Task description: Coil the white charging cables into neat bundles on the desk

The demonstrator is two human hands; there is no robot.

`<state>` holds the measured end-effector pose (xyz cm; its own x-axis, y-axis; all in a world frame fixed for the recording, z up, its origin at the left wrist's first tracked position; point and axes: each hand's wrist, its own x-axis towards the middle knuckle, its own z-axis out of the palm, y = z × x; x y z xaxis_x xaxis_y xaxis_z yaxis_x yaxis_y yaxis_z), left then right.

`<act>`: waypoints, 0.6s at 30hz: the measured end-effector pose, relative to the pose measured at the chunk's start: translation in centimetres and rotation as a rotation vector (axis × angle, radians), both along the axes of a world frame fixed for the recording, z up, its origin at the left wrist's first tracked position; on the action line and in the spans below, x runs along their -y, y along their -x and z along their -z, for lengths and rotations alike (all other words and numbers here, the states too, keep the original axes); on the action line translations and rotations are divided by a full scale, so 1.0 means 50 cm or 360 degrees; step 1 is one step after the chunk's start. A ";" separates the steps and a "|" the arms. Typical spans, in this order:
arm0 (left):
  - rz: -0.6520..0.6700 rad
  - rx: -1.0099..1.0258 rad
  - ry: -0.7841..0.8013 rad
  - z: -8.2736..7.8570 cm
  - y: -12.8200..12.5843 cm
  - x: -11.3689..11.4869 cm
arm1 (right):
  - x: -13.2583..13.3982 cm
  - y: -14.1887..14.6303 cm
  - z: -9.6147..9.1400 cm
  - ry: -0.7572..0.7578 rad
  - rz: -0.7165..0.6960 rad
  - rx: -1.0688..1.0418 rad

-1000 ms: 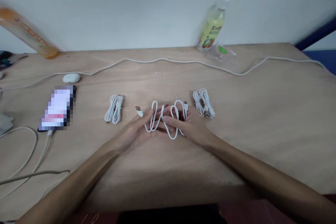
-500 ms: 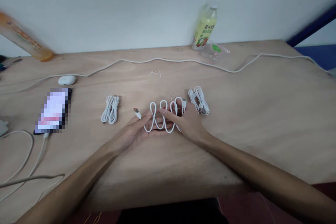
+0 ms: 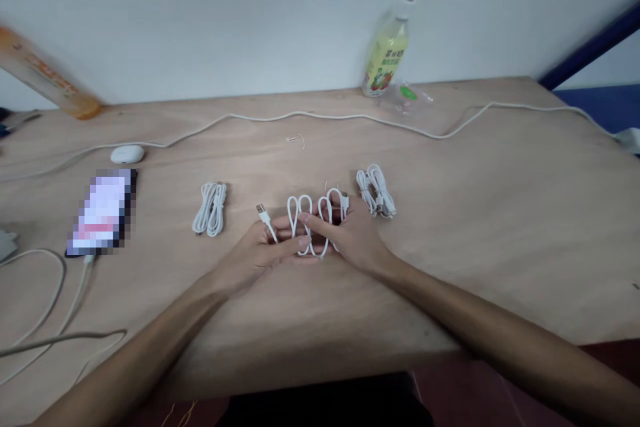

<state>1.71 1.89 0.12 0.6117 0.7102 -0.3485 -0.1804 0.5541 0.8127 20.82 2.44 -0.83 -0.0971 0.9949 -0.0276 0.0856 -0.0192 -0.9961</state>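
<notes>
A white USB cable (image 3: 323,213) lies in several loose loops across the fingers of both hands, just above the tabletop. My left hand (image 3: 257,250) grips its left loops, the thumb pressing on them, while the metal-tipped USB plug (image 3: 263,212) sticks up past the fingers. My right hand (image 3: 357,230) holds the right loops with thumb and fingers; the cable's other connector (image 3: 345,201) shows beside it. One bundled white cable (image 3: 210,209) rests to the left, and another cable bundle (image 3: 376,191) lies right behind my right hand.
On the left are a phone (image 3: 103,212) with a plugged-in cord and a white earbud case (image 3: 127,154). A long white cord (image 3: 300,114) crosses the back of the wooden table (image 3: 500,247). Two bottles, one yellow-green (image 3: 386,57) and one orange (image 3: 50,77), stand by the wall.
My left thumb has moved right and down onto the loops, drawing the left ones closer together. The USB plug has tilted more upright. Both hands keep hold of the cable.
</notes>
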 end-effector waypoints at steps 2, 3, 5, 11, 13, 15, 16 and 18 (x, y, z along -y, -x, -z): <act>-0.0006 -0.0036 0.0000 -0.003 -0.002 0.003 | 0.002 0.001 0.000 -0.0004 0.0016 0.0041; -0.0021 -0.0041 0.0000 -0.004 -0.003 0.005 | 0.002 0.001 0.000 0.0004 0.0025 0.0060; -0.0053 -0.0039 -0.0010 -0.006 -0.005 0.008 | 0.004 0.002 0.002 0.0028 0.0046 0.0087; -0.0079 -0.0052 -0.0002 -0.003 -0.004 0.007 | 0.006 0.003 0.006 0.0061 0.0057 -0.0007; -0.0136 -0.0034 -0.0007 -0.004 -0.003 0.006 | 0.004 0.000 0.004 0.0115 -0.0004 -0.0153; -0.0201 -0.0016 -0.0030 -0.006 -0.002 0.004 | 0.001 -0.005 0.003 0.0180 -0.0095 -0.0275; -0.0226 -0.0006 -0.0040 -0.007 -0.003 0.003 | 0.000 -0.009 0.002 0.0207 -0.0136 -0.0324; -0.0268 0.0013 -0.0048 -0.009 -0.003 0.002 | -0.003 -0.014 0.002 0.0268 -0.0192 -0.0434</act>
